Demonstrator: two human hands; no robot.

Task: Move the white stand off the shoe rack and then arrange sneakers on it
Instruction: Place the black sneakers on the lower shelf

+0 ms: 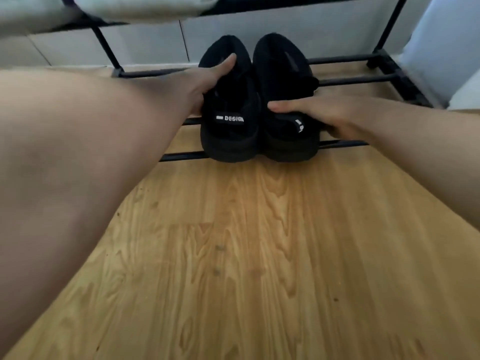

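Observation:
Two black sneakers stand side by side, heels toward me, on the bottom bars of the black shoe rack. The left sneaker has a white "DESIGN" heel tab. My left hand grips its left side, thumb over the top. The right sneaker is held by my right hand, thumb on its collar, fingers hidden along its right side. No white stand is in view.
Wooden floor stretches from the rack toward me. A pale shoe sits on the rack's upper shelf at top left. White tiled wall behind; a pale surface stands to the right of the rack.

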